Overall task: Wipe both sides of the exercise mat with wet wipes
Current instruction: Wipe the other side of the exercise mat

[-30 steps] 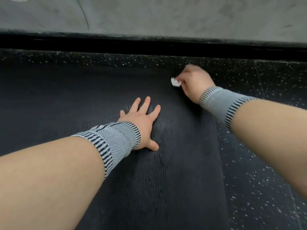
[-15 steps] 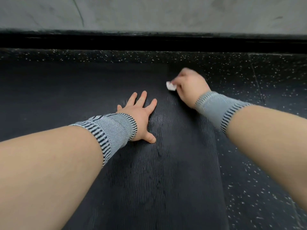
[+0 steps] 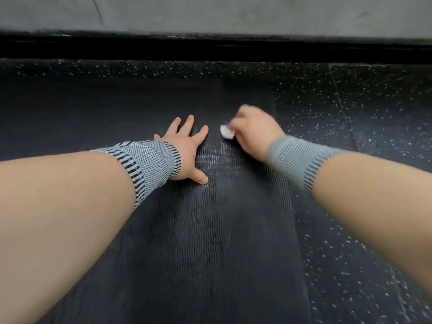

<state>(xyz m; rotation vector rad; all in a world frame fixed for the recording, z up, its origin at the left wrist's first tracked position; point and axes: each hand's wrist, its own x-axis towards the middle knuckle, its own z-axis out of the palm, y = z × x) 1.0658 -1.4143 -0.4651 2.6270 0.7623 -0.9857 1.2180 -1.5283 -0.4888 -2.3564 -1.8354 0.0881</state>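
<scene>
Mat (image 3: 210, 242): centre frame, ribbed, on speckled floor (image 3: 374, 113). Left hand (image 3: 187, 150): fingers spread flat on mat. Right hand (image 3: 253, 129): blurred, fingers curled, pinching wipe (image 3: 226, 132). Wristbands (image 3: 149, 164): no legible writing. Wall (image 3: 210, 12): top.

Black wavy-ribbed mat (image 3: 210, 242), white wipe (image 3: 226, 132)

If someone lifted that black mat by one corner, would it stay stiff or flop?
The mat would probably flop: it looks thin and lies flat on the speckled floor. Its ribbed surface likely grips rather than slides, and the left hand pressed flat on it hints it could shift.
</scene>
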